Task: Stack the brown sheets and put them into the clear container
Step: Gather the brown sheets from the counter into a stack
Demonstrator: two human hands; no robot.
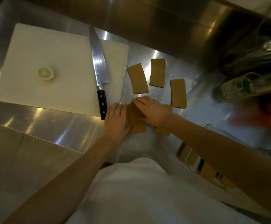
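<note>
Three brown rectangular sheets lie apart on the steel counter: one (137,78) on the left, one (157,72) behind it, one (178,93) on the right. Nearer me, two more brown sheets (135,118) overlap under my hands. My left hand (116,121) presses on their left edge. My right hand (152,109) lies flat over them, fingers pointing left; another sheet end (162,131) shows below its wrist. The clear container (194,160) sits at the counter's front right, partly hidden by my right forearm, with brown sheets inside.
A white cutting board (50,62) holds half a lemon (45,73) and a large chef's knife (98,65) with a black handle. Glass jars and greens (244,84) stand at the far right. The counter's front edge runs by my white apron.
</note>
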